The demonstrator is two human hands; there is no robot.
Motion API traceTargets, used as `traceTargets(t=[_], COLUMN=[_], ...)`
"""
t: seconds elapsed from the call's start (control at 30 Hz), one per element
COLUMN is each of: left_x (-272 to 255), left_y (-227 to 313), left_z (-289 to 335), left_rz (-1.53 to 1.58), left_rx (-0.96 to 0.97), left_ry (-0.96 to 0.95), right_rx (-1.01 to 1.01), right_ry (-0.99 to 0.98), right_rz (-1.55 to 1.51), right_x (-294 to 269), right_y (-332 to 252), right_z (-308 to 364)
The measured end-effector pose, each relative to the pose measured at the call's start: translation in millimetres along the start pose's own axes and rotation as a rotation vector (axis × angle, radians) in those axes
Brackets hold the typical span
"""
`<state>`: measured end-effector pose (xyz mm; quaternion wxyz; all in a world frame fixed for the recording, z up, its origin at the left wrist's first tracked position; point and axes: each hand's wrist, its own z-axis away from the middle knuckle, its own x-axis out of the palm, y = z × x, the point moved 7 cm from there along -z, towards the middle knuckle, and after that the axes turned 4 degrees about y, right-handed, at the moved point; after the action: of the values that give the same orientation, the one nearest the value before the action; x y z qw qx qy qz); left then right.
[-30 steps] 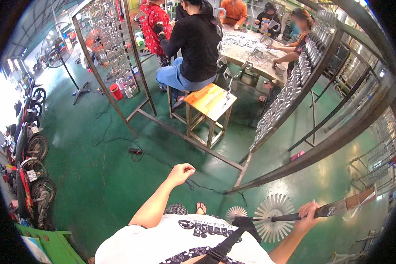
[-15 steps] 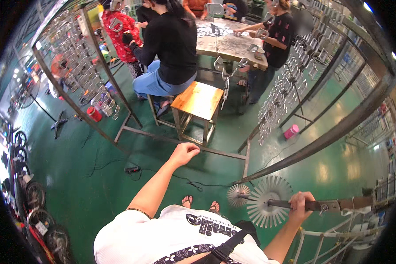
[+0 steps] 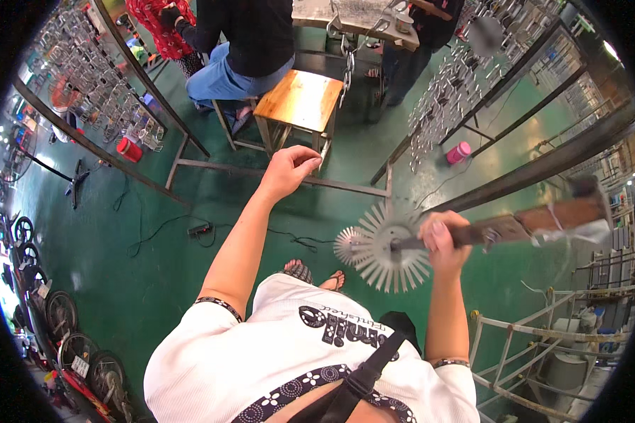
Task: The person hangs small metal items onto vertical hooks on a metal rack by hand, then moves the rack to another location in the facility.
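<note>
While the right grip is closed around the shaft of a disc-headed tool, the tool's ends project to either side of it, so an unsupported end could tip or twist if the hold loosened. The dark frame bar, above and right of this grip, might snag the tool if it were raised; the black cable, low to its left, could catch a foot. The larger disc, just left of the grip, is flat grey metal cut into radiating blades; the smaller disc lies beyond. Right of the grip runs a rough brown bar (blurred here). The left grip has curled fingers; whether they pinch anything cannot be told.
</note>
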<state>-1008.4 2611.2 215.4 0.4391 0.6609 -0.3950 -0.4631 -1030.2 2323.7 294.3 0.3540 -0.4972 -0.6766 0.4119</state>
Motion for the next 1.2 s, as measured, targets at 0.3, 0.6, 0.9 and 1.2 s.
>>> traceTargets(t=[0.3, 0.6, 0.9, 1.2], left_x=[-31, -48, -49, -22], left_y=[23, 23, 28, 26], left_z=[-17, -52, -80, -80], left_rz=[-0.041, -0.012, -0.083, -0.106], left_rx=[0.001, 0.234, 0.4, 0.455], left_ry=[-0.129, -0.399, -0.544, -0.805], right_rx=[0.296, 0.263, 0.25, 0.218], right_ry=[-0.141, -0.365, -0.551, -0.974], right_rz=[-0.092, 0.334, 0.278, 0.581], right_x=[83, 163, 198, 192], right_y=[114, 179, 238, 220], right_z=[-19, -70, -77, -98])
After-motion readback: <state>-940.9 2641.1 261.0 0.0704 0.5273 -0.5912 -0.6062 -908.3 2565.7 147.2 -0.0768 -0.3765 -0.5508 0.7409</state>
